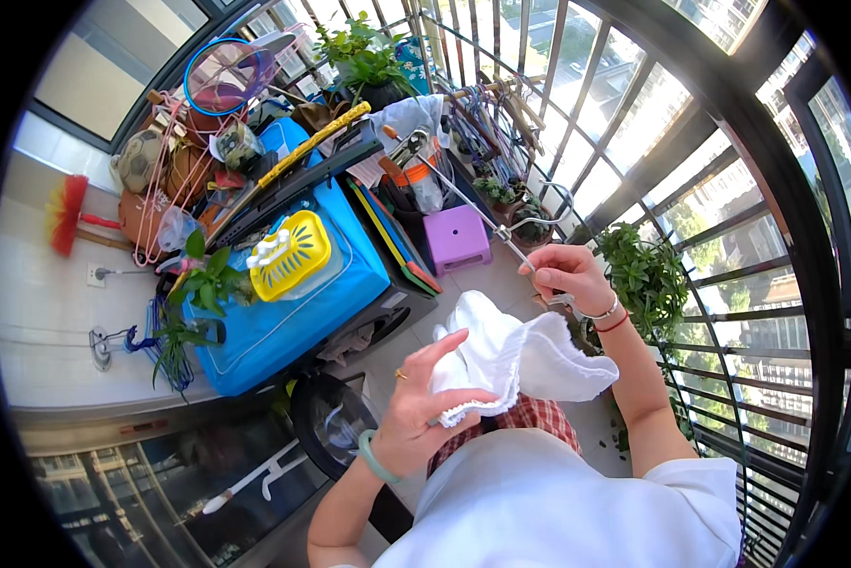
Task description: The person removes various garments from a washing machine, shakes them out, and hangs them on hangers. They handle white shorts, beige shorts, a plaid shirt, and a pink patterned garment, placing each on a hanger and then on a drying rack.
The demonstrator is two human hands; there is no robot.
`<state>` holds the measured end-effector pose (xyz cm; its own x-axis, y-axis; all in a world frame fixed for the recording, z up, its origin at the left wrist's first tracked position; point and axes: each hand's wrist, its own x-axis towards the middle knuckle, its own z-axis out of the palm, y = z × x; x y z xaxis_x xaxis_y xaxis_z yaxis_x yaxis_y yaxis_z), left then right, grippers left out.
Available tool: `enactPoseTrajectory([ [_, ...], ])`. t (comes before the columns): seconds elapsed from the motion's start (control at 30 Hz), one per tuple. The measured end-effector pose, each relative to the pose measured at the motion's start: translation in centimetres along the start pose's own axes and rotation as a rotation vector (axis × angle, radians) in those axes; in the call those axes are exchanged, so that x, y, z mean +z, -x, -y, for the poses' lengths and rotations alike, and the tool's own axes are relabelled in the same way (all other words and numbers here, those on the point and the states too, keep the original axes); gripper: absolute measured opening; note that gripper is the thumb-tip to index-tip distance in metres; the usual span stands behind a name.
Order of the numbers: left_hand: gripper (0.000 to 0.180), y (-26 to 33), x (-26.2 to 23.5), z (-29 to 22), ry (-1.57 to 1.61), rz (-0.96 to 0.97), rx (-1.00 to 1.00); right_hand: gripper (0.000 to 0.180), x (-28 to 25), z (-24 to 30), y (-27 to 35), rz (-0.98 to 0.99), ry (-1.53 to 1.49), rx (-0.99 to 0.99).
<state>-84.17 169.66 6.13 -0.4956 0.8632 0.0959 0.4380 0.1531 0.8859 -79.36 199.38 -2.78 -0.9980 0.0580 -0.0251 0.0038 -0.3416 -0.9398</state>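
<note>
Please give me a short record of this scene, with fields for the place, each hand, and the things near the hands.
Place: balcony with dark metal window bars
Left hand: fingers closed on a white cloth
Right hand: grips a long metal pole, with the cloth below it
Left of hands: blue covered machine bearing a yellow plastic item
Ahead: small purple stool on the floor
Right: green potted plant by the bars
</note>
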Motion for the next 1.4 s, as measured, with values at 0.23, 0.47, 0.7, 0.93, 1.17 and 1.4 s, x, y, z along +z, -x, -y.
enactPoseTrajectory([
  [0.23, 0.024, 9.2, -1.2, -6.0, 0.431, -0.32, -0.308, 0.019, 8.2, 0.8, 9.5, 0.37, -0.126, -0.052],
  [0.47, 0.025, 14.4, -1.0, -9.8, 0.386, -0.502, -0.037, 0.018, 12.1, 0.2, 15.8, 0.577, -0.017, -0.028],
  [0.7, 0.025, 20.2, 1.5, -13.4, 0.216, -0.614, -0.046, 0.016, 14.5, -0.5, 20.3, 0.532, -0.052, 0.013],
  [0.93, 0.03, 26.3, 5.9, -16.9, 0.12, -0.66, -0.063, 0.018, 15.6, -1.9, 25.2, 0.61, -0.045, 0.032],
  [1.17, 0.021, 32.7, 9.9, -20.3, 0.013, -0.778, -0.194, 0.021, 18.1, -3.5, 31.0, 0.672, -0.1, 0.182],
  [1.4, 0.013, 38.7, 11.9, -23.1, -0.198, -0.868, -0.232, 0.057, 24.8, -0.7, 31.9, 0.492, 0.027, 0.021],
])
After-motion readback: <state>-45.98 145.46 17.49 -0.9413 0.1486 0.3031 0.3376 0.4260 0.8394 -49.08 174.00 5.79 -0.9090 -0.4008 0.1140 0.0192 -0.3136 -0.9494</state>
